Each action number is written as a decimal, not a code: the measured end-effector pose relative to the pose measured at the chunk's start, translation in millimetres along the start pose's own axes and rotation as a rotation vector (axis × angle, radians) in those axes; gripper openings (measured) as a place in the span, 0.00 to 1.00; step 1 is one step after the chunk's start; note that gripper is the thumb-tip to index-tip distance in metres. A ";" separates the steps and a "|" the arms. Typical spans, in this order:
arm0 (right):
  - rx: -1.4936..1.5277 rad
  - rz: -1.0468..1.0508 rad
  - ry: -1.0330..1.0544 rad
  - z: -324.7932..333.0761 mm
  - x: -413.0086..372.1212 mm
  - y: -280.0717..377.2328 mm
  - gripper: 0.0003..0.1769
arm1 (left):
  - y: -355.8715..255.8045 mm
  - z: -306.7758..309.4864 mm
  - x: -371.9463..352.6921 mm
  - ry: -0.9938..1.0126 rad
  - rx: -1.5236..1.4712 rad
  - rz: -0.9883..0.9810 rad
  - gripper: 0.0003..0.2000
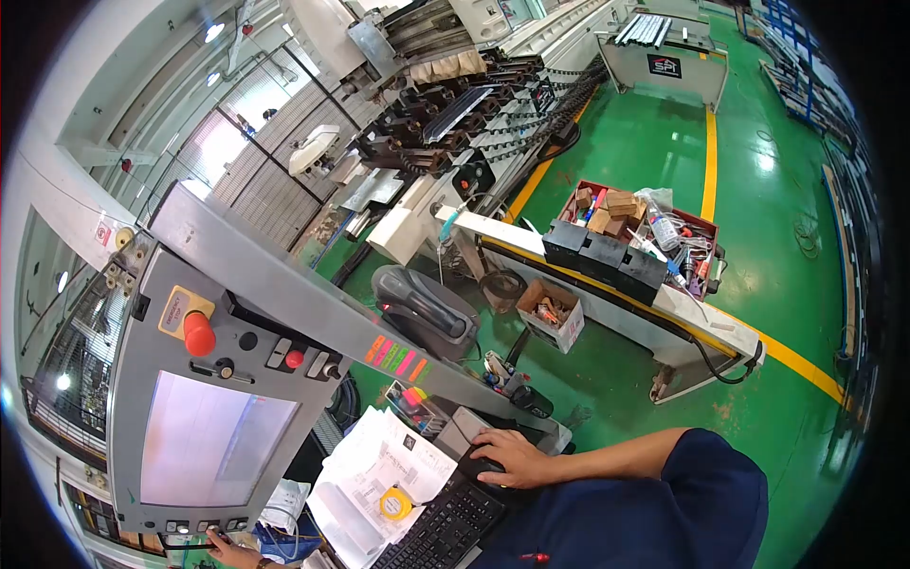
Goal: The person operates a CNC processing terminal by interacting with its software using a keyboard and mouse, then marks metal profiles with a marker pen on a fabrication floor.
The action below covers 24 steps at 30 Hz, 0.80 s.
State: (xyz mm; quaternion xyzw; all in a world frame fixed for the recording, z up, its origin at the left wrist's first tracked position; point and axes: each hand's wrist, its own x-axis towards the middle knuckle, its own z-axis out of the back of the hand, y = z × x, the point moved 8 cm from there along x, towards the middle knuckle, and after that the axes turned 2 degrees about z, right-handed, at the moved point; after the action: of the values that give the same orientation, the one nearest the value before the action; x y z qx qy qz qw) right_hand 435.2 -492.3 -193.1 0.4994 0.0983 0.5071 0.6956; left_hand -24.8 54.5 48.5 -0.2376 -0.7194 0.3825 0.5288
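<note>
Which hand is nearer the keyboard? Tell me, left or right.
Right. The right hand rests on the mouse, just beside the keyboard; the left hand is farther off, at the lower edge of the control panel, beyond the papers.

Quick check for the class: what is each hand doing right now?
Left hand: fingers at the control panel's lower edge; pressing or gripping cannot be told.
Right hand: open, draped over the black mouse.
</note>
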 end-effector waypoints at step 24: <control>-0.002 0.024 -0.018 -0.5 -0.1 -0.4 0.26 | 4.0 0.4 2.2 0.004 -0.025 0.039 0.27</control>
State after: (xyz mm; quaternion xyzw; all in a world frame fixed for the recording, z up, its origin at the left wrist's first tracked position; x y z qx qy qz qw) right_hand 435.1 -492.1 -193.6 0.5042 0.0857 0.5109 0.6910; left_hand -26.2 58.4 46.5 -0.2592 -0.7183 0.3833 0.5196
